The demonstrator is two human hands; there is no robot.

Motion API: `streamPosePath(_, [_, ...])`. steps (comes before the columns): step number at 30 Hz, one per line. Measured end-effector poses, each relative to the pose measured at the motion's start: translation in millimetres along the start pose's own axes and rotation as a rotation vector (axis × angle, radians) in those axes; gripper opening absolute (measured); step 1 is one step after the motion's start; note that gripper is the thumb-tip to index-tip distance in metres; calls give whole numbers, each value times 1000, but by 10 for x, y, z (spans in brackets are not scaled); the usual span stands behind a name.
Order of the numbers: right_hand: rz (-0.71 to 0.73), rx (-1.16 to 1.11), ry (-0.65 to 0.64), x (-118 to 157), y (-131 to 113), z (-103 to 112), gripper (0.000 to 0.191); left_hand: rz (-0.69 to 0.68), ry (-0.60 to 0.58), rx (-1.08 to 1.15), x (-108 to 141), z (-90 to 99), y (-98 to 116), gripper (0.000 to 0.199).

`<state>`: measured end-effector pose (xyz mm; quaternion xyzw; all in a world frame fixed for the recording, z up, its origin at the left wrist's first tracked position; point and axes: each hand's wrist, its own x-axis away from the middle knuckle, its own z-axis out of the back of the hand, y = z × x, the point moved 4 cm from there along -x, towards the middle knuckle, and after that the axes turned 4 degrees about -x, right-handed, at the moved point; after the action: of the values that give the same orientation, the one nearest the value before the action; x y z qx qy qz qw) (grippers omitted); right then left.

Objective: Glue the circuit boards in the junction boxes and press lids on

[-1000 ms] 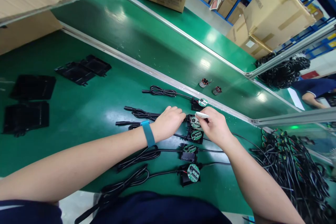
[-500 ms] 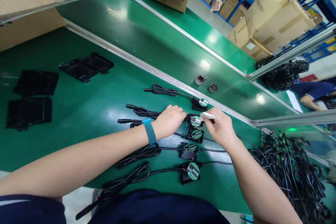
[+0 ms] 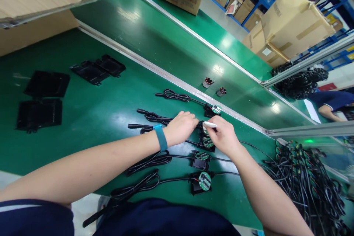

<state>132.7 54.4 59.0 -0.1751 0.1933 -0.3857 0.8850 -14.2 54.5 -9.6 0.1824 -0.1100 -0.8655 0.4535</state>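
Observation:
My left hand (image 3: 182, 127), wearing a teal wristband, is closed at the left edge of a black plastic housing (image 3: 200, 125), where its cable enters. The fingers hide most of that cable. In my right hand (image 3: 223, 132) a small flat white piece (image 3: 210, 124) is pinched between thumb and fingers, right over this housing; what kind of thing it is I cannot tell. The hand covers most of the circuit board there. Similar housings with round green circuit boards (image 3: 204, 181) stand in a column, their black cables (image 3: 138, 190) stretching left.
Black plastic covers (image 3: 40, 114) lie at the left, below a cardboard box (image 3: 35, 29). Two small copper-wound metal rings (image 3: 207, 82) sit beyond the metal rail (image 3: 171, 79). A heap of wired boards and cables (image 3: 301, 180) is at the right. Another person's arm (image 3: 330, 112) shows far right.
My right hand has moved left with the white piece, from the board's right side to over the housing, now covering the board. The left hand stays at the housing. The view has shifted slightly.

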Motion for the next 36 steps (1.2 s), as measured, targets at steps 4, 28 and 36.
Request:
streamPosePath(4, [-9, 8, -2, 31, 4, 38, 12, -6, 23, 0, 2, -17, -11, 22])
streamPosePath(28, [-52, 97, 44, 207, 7, 228, 12, 0, -22, -7, -28, -7, -12, 25])
streamPosePath(36, [-184, 21, 160, 227, -159, 406, 16, -92, 72, -79, 173, 252, 191, 22])
